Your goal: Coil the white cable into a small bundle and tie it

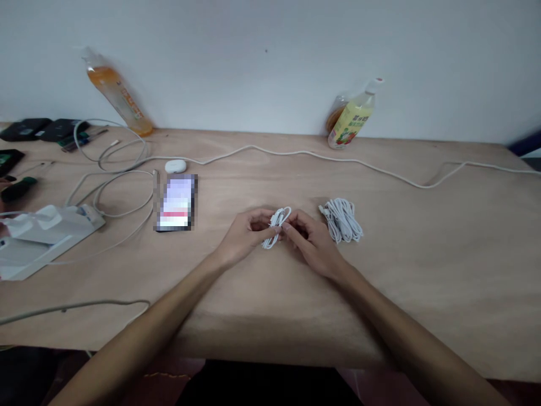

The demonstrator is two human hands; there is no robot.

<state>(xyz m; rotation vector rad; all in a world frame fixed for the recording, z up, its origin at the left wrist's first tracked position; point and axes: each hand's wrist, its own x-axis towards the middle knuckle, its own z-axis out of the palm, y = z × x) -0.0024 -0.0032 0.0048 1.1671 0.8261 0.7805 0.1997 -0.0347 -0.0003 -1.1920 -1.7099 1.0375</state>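
A small bundle of white cable (276,226), folded into loops, is held between my two hands just above the wooden table (253,304). My left hand (249,231) pinches the loops with thumb and fingers. From the other side, my right hand (310,237) has thumb and fingertips closed at the bundle's edge, touching it. Some fingertips of both hands are hidden behind the cable. Just right of my right hand lies a larger pile of coiled white cables (343,220).
A phone (176,203) and a white earbud case (176,166) lie to the left. Further left is a power strip (51,231) among loose cables. An orange drink bottle (120,96) and a yellow-labelled bottle (355,115) lean on the wall. A long cord (304,153) crosses the back.
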